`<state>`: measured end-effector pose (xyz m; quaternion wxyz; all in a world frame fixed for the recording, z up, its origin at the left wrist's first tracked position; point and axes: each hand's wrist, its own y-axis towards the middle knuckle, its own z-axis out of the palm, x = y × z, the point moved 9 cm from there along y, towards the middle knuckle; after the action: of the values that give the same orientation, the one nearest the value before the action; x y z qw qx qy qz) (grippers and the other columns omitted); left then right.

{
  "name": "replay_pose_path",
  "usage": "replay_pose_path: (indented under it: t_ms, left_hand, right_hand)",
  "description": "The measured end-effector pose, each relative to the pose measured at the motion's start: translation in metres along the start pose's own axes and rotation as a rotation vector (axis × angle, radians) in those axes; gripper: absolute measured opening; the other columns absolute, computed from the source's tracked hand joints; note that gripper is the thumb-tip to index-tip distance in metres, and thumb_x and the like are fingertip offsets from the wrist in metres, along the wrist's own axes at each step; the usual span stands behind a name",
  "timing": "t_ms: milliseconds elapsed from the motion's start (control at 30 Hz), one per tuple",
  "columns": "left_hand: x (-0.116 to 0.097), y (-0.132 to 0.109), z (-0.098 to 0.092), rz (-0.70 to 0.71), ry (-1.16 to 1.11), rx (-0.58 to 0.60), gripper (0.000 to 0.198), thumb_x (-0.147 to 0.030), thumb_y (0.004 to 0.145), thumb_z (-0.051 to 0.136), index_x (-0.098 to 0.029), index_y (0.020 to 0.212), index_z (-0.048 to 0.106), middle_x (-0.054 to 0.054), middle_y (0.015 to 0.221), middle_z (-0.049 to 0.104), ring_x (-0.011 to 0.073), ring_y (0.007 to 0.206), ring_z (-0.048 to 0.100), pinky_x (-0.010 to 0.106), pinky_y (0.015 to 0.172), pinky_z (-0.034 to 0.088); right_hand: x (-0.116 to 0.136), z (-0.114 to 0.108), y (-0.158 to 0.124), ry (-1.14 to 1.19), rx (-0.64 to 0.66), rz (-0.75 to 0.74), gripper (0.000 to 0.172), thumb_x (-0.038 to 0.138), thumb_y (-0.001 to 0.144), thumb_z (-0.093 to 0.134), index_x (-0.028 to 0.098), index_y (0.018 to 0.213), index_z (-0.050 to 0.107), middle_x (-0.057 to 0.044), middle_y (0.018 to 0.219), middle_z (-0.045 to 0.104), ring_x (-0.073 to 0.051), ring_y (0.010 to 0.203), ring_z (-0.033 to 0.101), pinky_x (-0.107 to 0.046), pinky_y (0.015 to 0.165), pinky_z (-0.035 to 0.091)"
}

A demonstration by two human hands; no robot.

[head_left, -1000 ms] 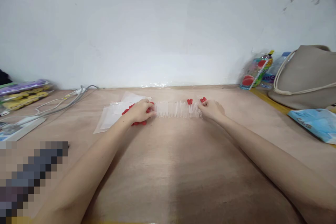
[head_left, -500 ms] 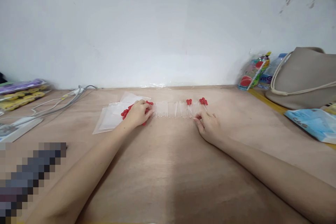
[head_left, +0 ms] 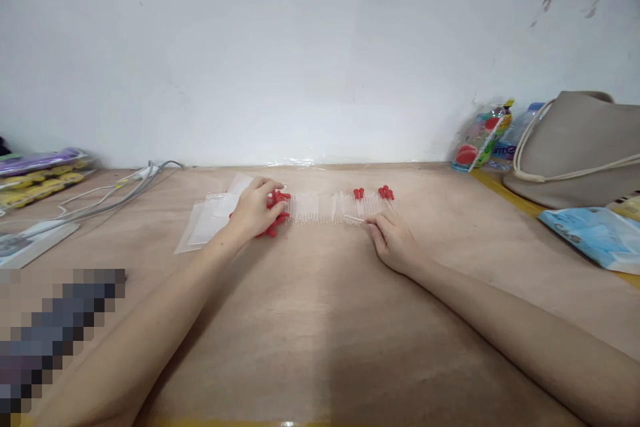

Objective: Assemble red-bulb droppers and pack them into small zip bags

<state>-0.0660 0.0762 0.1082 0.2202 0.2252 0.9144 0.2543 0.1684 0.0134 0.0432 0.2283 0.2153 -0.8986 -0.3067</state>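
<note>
My left hand (head_left: 256, 209) hovers over or rests on a pile of red rubber bulbs (head_left: 273, 231), its thumb and fingers apart; whether it touches them is hard to make out. My right hand (head_left: 393, 238) pinches one thin clear dropper tube (head_left: 354, 219), which points left from its fingertips. Beyond and between the hands lies a row of clear dropper tubes (head_left: 306, 208), side by side. Some tubes at the row's right carry red bulbs on their far ends, a pair (head_left: 359, 193) and a small cluster (head_left: 386, 192).
Clear plastic bags (head_left: 200, 230) lie left of the bulbs. Cables (head_left: 107, 210) and a white power strip (head_left: 43, 243) occupy the left side. Drink bottles (head_left: 480, 140), a grey bag (head_left: 580, 147) and a blue packet (head_left: 590, 233) stand or lie at right. A wall (head_left: 320, 67) rises behind.
My left hand has shifted slightly left and its fingers have spread, showing more red bulbs. My right hand now has a clear tube lifted out at an angle in its fingertips.
</note>
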Motion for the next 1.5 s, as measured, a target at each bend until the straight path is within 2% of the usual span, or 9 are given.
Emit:
replay_pose_path:
  t_ms: [67, 133, 200, 300, 567, 733, 933, 1200, 1500]
  left_hand:
    - [-0.017, -0.008, 0.005, 0.02, -0.151, -0.029, 0.031, -0.022, 0.075, 0.054, -0.018, 0.106, 0.053, 0.007, 0.108, 0.05, 0.0155, 0.086, 0.059, 0.03, 0.076, 0.051]
    - [-0.038, -0.021, 0.018, 0.076, -0.286, -0.013, 0.038, -0.018, 0.073, 0.056, -0.017, 0.11, 0.05, 0.007, 0.106, 0.051, 0.0138, 0.082, 0.06, 0.029, 0.074, 0.052]
    - [-0.058, -0.036, 0.037, 0.133, -0.345, 0.065, 0.026, -0.018, 0.071, 0.059, -0.016, 0.097, 0.057, 0.007, 0.104, 0.054, 0.015, 0.083, 0.06, 0.03, 0.074, 0.052]
    - [-0.073, -0.055, 0.053, 0.164, -0.359, 0.106, 0.009, -0.019, 0.073, 0.059, -0.016, 0.081, 0.062, 0.006, 0.097, 0.06, 0.0168, 0.086, 0.059, 0.033, 0.079, 0.049]
    - [-0.073, -0.059, 0.059, 0.124, -0.406, 0.177, 0.015, -0.027, 0.082, 0.053, -0.016, 0.089, 0.061, 0.004, 0.083, 0.062, 0.0146, 0.077, 0.058, 0.029, 0.072, 0.049]
    - [-0.074, -0.059, 0.057, 0.146, -0.409, 0.144, 0.014, -0.026, 0.082, 0.053, -0.016, 0.087, 0.061, 0.004, 0.084, 0.062, 0.0144, 0.077, 0.058, 0.028, 0.071, 0.048]
    - [-0.072, -0.061, 0.062, 0.136, -0.433, 0.168, 0.015, -0.027, 0.083, 0.052, -0.016, 0.09, 0.059, 0.003, 0.082, 0.064, 0.0128, 0.072, 0.058, 0.025, 0.066, 0.048]
    - [-0.079, -0.063, 0.055, 0.232, -0.443, 0.13, 0.014, -0.026, 0.083, 0.052, -0.018, 0.089, 0.061, 0.001, 0.081, 0.066, 0.012, 0.071, 0.059, 0.023, 0.066, 0.045]
    - [-0.08, -0.065, 0.062, 0.207, -0.455, 0.219, 0.017, -0.026, 0.085, 0.047, -0.019, 0.091, 0.062, 0.002, 0.083, 0.066, 0.0133, 0.074, 0.06, 0.025, 0.067, 0.046]
  right_hand:
    - [-0.004, 0.0, -0.001, 0.1, -0.024, 0.016, 0.019, 0.023, 0.087, 0.036, 0.017, 0.094, 0.052, -0.008, 0.084, 0.059, -0.019, 0.079, 0.054, -0.032, 0.07, 0.041]
    - [-0.004, -0.001, -0.001, 0.154, -0.039, 0.015, 0.018, 0.024, 0.088, 0.035, 0.018, 0.097, 0.05, -0.008, 0.085, 0.059, -0.019, 0.079, 0.055, -0.032, 0.069, 0.043]
    - [0.0, -0.002, -0.001, 0.173, -0.027, -0.014, 0.019, 0.023, 0.088, 0.036, 0.018, 0.101, 0.049, -0.008, 0.09, 0.059, -0.019, 0.083, 0.055, -0.032, 0.072, 0.043]
    - [0.01, -0.003, -0.001, 0.187, -0.001, -0.07, 0.02, 0.023, 0.088, 0.038, 0.018, 0.101, 0.052, -0.008, 0.09, 0.06, -0.017, 0.083, 0.056, -0.031, 0.073, 0.043]
    - [0.03, 0.003, -0.005, 0.127, 0.038, -0.174, 0.019, 0.026, 0.087, 0.043, 0.02, 0.095, 0.059, -0.005, 0.087, 0.065, -0.015, 0.077, 0.058, -0.03, 0.07, 0.037]
    - [0.03, 0.005, -0.006, 0.123, 0.054, -0.161, 0.02, 0.025, 0.088, 0.043, 0.019, 0.097, 0.059, -0.005, 0.088, 0.065, -0.014, 0.077, 0.058, -0.029, 0.07, 0.035]
    - [0.034, 0.005, -0.007, 0.138, 0.052, -0.215, 0.018, 0.026, 0.086, 0.046, 0.019, 0.094, 0.061, -0.004, 0.085, 0.066, -0.013, 0.073, 0.057, -0.03, 0.07, 0.035]
    - [0.033, 0.006, -0.006, 0.23, 0.106, -0.221, 0.02, 0.026, 0.087, 0.046, 0.021, 0.097, 0.063, -0.003, 0.083, 0.066, -0.012, 0.074, 0.058, -0.029, 0.071, 0.035]
    - [0.036, 0.006, -0.001, 0.205, 0.188, -0.249, 0.022, 0.027, 0.087, 0.045, 0.023, 0.095, 0.065, -0.001, 0.076, 0.065, -0.01, 0.064, 0.056, -0.029, 0.068, 0.03]
